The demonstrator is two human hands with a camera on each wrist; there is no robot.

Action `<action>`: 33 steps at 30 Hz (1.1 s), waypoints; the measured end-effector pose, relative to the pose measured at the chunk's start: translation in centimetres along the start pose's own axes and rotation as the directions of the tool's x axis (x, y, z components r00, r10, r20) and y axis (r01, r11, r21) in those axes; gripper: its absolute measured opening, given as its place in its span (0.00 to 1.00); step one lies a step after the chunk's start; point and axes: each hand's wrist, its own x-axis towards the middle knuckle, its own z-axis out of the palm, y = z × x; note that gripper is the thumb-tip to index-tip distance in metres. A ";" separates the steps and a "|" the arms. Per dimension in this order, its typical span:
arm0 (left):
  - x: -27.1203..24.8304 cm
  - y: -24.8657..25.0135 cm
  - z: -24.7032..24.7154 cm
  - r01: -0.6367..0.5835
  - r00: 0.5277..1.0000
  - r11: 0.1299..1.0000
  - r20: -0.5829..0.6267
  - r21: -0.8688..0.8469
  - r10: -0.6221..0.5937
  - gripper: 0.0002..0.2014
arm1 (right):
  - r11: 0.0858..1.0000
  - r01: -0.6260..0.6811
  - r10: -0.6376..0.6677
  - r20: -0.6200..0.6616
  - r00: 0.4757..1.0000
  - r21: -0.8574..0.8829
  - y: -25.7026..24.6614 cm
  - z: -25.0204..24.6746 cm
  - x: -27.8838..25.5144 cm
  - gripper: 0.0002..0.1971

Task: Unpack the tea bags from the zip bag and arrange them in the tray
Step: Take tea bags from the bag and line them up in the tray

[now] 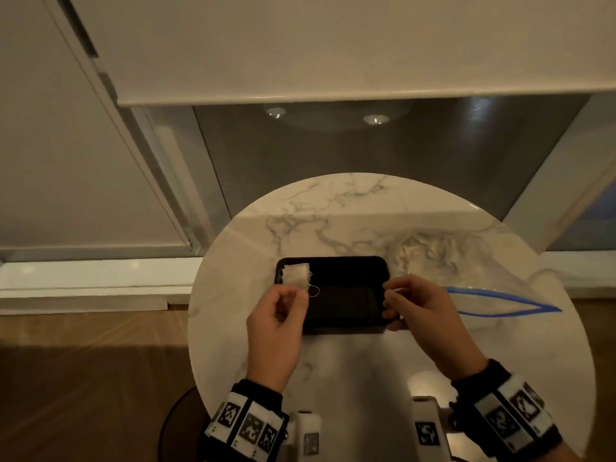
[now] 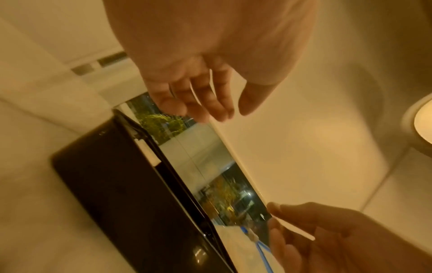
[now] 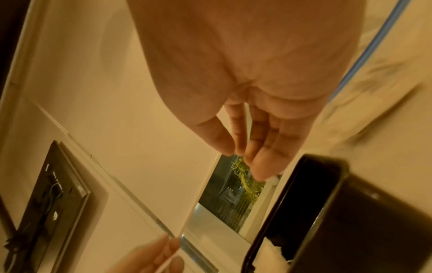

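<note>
**Placing the first tea bag, more left in the zip bag**

Working nearest the person, both hands hover at the tray's near side. The left hand [image 1: 278,315], at the tray's near-left corner, has its fingers curled, with thumb and fingertips close to the tea bag [image 1: 296,276]; whether it still pinches the bag or its string I cannot tell, and the left wrist view shows those fingers loosely spread with nothing plainly between them. The right hand [image 1: 418,308], at the tray's near-right corner, pinches a small pale strip, probably a tea bag tag or wrapper, between thumb and forefinger.

The black tray [image 1: 350,325] sits mid-table on the marble table [image 1: 333,208]. One tea bag lies at the tray's far-left corner, partly over the rim; the tray otherwise looks bare.

Right of the tray and beyond it, the zip bag [image 1: 483,288] lies open, its blue seal gaping, with pale shapes inside that seem to be more tea bags. By my reckoning the task is at an early stage: most bags remain to unpack and arrange.
</note>
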 end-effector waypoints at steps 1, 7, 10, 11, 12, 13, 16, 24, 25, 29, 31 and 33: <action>-0.5 0.6 0.8 -0.028 0.994 1.000 0.107 0.013 0.027 0.04 | 0.999 -0.017 0.018 0.008 1.000 -0.038 0.7 -0.9 -0.4 0.06; -2.1 1.7 5.6 -0.279 0.865 0.932 0.481 0.230 0.141 0.03 | 0.858 0.078 -0.105 -0.025 0.994 -0.508 2.7 -4.9 -0.4 0.09; -2.0 2.1 8.4 -0.416 0.803 0.842 0.573 0.344 0.163 0.07 | 0.746 0.126 -0.241 -0.088 0.966 -0.653 3.1 -6.0 -0.2 0.11; -2.0 2.4 9.5 -0.448 0.793 0.811 0.586 0.376 0.166 0.08 | 0.715 0.125 -0.266 -0.102 0.958 -0.688 3.5 -6.5 -0.2 0.12; -1.8 2.5 10.3 -0.467 0.788 0.783 0.595 0.411 0.158 0.10 | 0.695 0.122 -0.281 -0.112 0.953 -0.709 3.6 -6.8 -0.2 0.12; -1.6 2.7 11.1 -0.478 0.784 0.755 0.606 0.449 0.136 0.11 | 0.684 0.121 -0.299 -0.126 0.946 -0.719 3.7 -7.0 -0.2 0.13; -1.0 3.5 13.1 -0.503 0.761 0.663 0.648 0.554 0.035 0.14 | 0.633 0.135 -0.360 -0.135 0.923 -0.762 4.1 -7.7 -0.1 0.18; -0.1 3.7 15.8 -0.577 0.705 0.581 0.709 0.574 0.001 0.25 | 0.509 -0.006 -0.035 -0.028 0.999 -0.861 5.9 -8.1 1.0 0.19; -0.3 3.8 16.0 -0.532 0.739 0.645 0.672 0.548 0.039 0.24 | 0.534 -0.017 -0.009 -0.026 1.000 -0.845 6.1 -8.1 1.2 0.18; -1.6 3.5 16.7 -0.493 0.810 0.724 0.558 0.482 0.180 0.21 | 0.598 -0.057 0.037 -0.043 0.998 -0.800 5.7 -8.5 2.2 0.15; -2.1 3.2 16.9 -0.502 0.809 0.731 0.549 0.461 0.210 0.21 | 0.649 -0.038 0.006 -0.045 0.999 -0.760 4.9 -8.6 3.2 0.16; -2.4 2.9 17.2 -0.504 0.803 0.740 0.557 0.445 0.212 0.21 | 0.673 -0.033 -0.010 -0.054 0.999 -0.739 3.8 -8.8 4.7 0.18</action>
